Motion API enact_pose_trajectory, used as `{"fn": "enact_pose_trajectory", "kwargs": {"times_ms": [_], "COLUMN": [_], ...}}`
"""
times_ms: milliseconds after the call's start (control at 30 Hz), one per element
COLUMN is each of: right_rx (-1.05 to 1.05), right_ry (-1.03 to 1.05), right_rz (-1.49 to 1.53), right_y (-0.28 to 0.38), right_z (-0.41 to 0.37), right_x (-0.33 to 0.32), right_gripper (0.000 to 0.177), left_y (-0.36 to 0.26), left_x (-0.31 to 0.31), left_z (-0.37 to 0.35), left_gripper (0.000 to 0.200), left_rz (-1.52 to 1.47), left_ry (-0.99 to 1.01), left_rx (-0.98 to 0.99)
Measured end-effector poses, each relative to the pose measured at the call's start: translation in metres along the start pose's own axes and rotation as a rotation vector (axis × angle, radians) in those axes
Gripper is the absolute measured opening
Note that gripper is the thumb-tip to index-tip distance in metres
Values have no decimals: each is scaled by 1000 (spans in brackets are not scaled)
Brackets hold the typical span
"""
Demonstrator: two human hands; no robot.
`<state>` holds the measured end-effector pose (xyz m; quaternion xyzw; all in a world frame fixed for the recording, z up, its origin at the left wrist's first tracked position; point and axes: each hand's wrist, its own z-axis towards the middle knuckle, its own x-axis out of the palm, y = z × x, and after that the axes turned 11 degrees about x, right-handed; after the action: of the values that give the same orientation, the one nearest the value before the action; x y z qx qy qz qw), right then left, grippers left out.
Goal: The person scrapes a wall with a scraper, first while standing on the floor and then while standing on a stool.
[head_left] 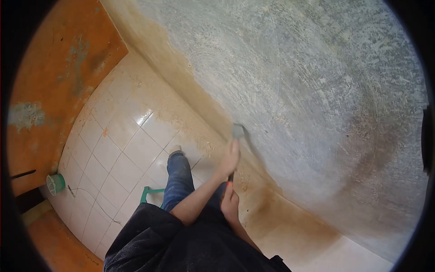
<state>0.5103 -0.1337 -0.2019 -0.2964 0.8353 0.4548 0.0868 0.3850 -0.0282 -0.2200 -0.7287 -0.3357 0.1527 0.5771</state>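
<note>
Surroundings: a tiled floor [133,156] lies to the left of view, with brown dust [161,97] and crumbs strewn along the wall base; a green bucket [55,184] stands near an orange wall [54,63]; a thin wire [97,204] lies on the tiles near it; a green stool [152,194] stands just beside the person's left leg [178,179], which hides part of it; this leg and its foot [175,148] occupy the floor near the wall base; a dark object [427,140] at the right edge is cut off and cannot be identified.

Tool: 1 scraper [238,131] is at the lower part of a grey, scuffed wall [308,90], by the edge of its brown band [174,68]; its long axis runs away from the body, almost straight up the view with a slight lean to the right; the blade end points toward the wall, the handle end toward the torso; blur prevents confirming blade contact.

Hands: both are closed around the tool, 1 ahead of the other; the left hand [231,156] grips just behind the blade; the right hand [230,205] grips the rear, by an orange section of handle; the fingers hide much of the shaft.
</note>
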Motion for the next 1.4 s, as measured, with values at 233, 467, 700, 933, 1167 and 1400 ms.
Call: {"fn": "enact_pose_trajectory", "kwargs": {"times_ms": [233,467,700,933,1167,1400], "right_rx": [66,73,-52,177,113,310], "right_ry": [13,43,-20,42,45,60], "right_rz": [85,139,53,82,172,168], "right_y": [-7,-1,-4,23,10,24], "right_z": [-6,1,14,1,4,-26], "right_x": [2,7,17,7,10,-6], "right_gripper": [56,55,55,61,56,60], "left_y": [-6,-8,-15,-23,-18,-9], "left_x": [3,-11,-13,-20,-8,2], "left_z": [-8,5,13,15,0,0], "left_gripper": [39,38,37,37,38,40], "left_rz": [-58,-77,-146,-203,-189,-138], "left_ry": [119,97,81,132,182,68], "left_rx": [6,-40,-36,-26,-12,73]}}
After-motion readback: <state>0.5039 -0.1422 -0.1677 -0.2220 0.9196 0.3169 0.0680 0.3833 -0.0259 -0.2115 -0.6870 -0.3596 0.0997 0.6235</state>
